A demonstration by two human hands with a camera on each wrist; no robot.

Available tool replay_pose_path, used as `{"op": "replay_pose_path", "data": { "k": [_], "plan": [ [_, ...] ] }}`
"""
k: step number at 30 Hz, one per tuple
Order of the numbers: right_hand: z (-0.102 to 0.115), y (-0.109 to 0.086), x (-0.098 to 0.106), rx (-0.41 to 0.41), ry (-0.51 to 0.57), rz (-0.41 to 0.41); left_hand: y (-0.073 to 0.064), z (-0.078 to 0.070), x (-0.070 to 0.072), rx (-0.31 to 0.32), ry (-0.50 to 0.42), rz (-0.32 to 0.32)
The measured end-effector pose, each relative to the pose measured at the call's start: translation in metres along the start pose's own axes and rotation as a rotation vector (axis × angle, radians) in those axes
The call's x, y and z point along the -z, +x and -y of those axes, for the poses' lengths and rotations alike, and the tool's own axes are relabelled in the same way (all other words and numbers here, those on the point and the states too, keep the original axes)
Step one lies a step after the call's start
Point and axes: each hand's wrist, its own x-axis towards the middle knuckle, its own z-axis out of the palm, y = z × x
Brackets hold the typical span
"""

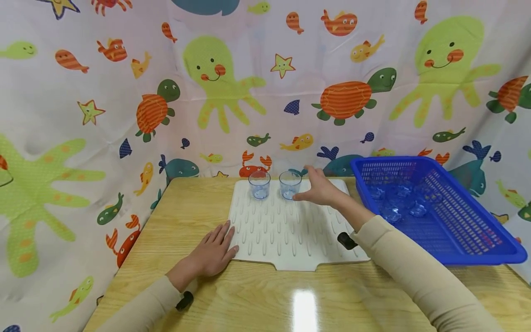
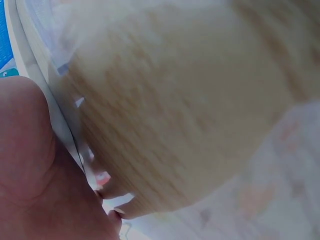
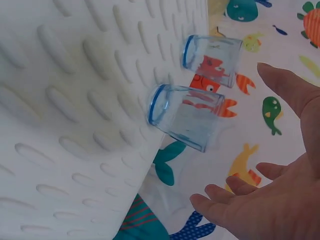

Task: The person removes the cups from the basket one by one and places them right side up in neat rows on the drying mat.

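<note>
The fingers [image 1: 220, 236] of the left hand [image 1: 209, 253] lie extended and relaxed, holding nothing; the hand rests on the wooden table [image 1: 199, 198], with the thumb and fingertips at the left edge of the white board [image 1: 282, 237]. To its left hangs a curtain [image 1: 118, 83] printed with sea creatures, which also runs along the back. A beige sleeve [image 1: 143, 306] covers the left forearm, with a small black object [image 1: 185, 301] by the cuff.

The board lies flat, its surface covered in raised oblong ridges, and a tab juts from its near edge. Near its far edge stand two clear bluish glasses, both upright and a little apart: the left glass [image 1: 259, 190], then the right glass [image 1: 289, 186].

Just right of the second one is the right hand [image 1: 321, 190], thumb and fingers spread wide with nothing between them; the right wrist view shows a gap between them and the glass. Another black object [image 1: 346, 240] sits by the right cuff.

Farthest right, a blue basket [image 1: 464, 212] stands beside the board, with several pieces of clear glassware [image 1: 418, 209] inside, toward its left side.
</note>
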Motion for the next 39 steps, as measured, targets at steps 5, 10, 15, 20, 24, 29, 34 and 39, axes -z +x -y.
{"op": "replay_pose_path", "data": {
  "k": [5,10,15,20,24,29,34,39],
  "plan": [
    [0.004,-0.015,0.006,0.04,-0.047,0.015,0.001,0.0,-0.003,0.003,0.013,0.001],
    [0.003,-0.027,0.013,0.046,-0.077,0.012,0.002,-0.001,-0.003,0.002,0.008,-0.009],
    [0.001,-0.038,0.02,0.057,-0.078,0.01,0.002,-0.001,-0.002,0.005,0.01,-0.006],
    [-0.001,-0.051,0.031,0.076,-0.085,-0.003,0.002,-0.002,-0.002,0.002,0.007,-0.003],
    [-0.006,-0.06,0.04,0.087,-0.102,-0.018,0.002,-0.003,-0.002,0.008,0.014,0.0],
    [-0.017,-0.069,0.05,0.088,-0.115,-0.028,0.002,-0.003,-0.003,0.014,0.018,0.0],
    [-0.026,-0.077,0.059,0.082,-0.131,-0.03,0.002,-0.003,-0.003,0.013,0.01,0.0],
    [-0.035,-0.088,0.069,0.051,-0.115,-0.027,0.002,-0.003,-0.003,0.005,0.01,-0.012]
  ]
}}
